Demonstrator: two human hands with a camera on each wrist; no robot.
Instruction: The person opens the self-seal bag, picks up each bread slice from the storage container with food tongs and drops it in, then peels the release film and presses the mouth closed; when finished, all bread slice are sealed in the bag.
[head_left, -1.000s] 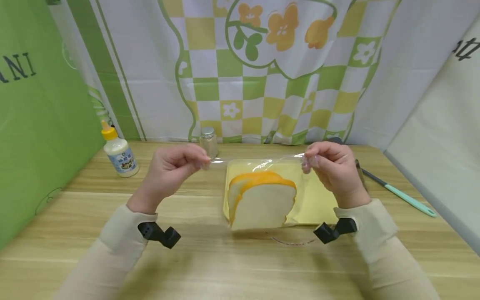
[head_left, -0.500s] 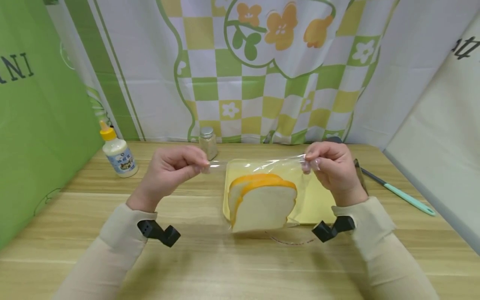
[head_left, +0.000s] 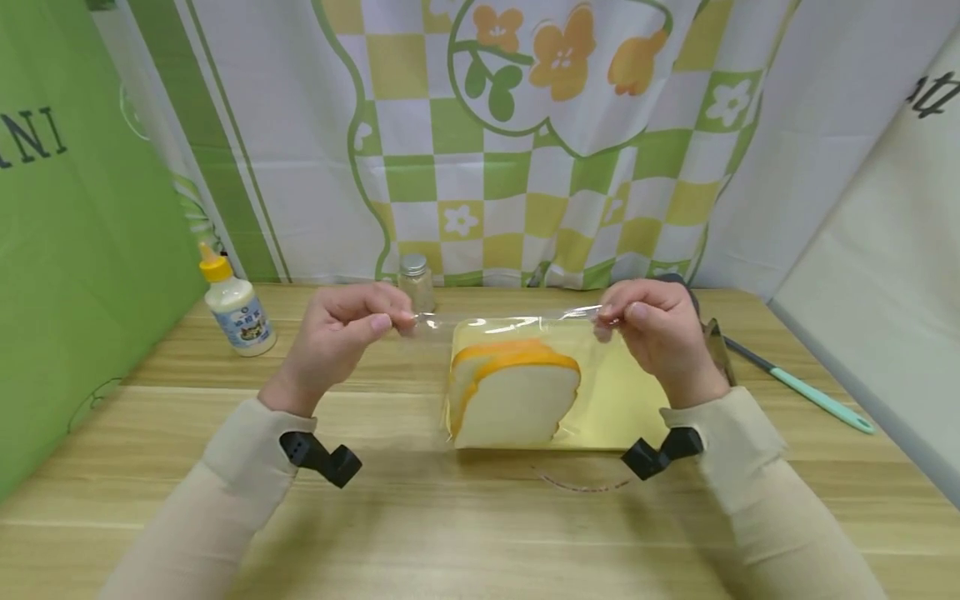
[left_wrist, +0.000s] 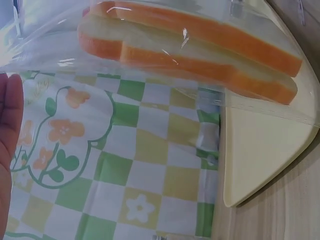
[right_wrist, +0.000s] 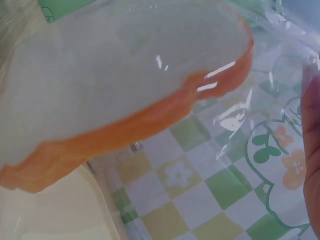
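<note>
A clear plastic bag (head_left: 517, 326) hangs stretched between both hands, with two slices of bread (head_left: 517, 404) inside it. My left hand (head_left: 341, 337) pinches the bag's upper left corner between thumb and fingers. At the upper right corner, my right hand (head_left: 656, 333) pinches the plastic the same way. The slices have orange crusts and pale faces and lean together, one behind the other. In the left wrist view both bread slices (left_wrist: 190, 52) show edge-on through the film. The right wrist view shows the broad face of one bread slice (right_wrist: 115, 75).
Behind the bag lies a pale yellow tray (head_left: 630, 408) on the wooden table (head_left: 360, 517). A squeeze bottle (head_left: 240, 308) with a yellow cap stands at left, a small glass jar (head_left: 417, 287) at the back. A mint-handled utensil (head_left: 821, 400) lies at right.
The bag with the bread has shifted slightly left and up in the head view. My right hand has moved a little left; both hands keep their pinch.
</note>
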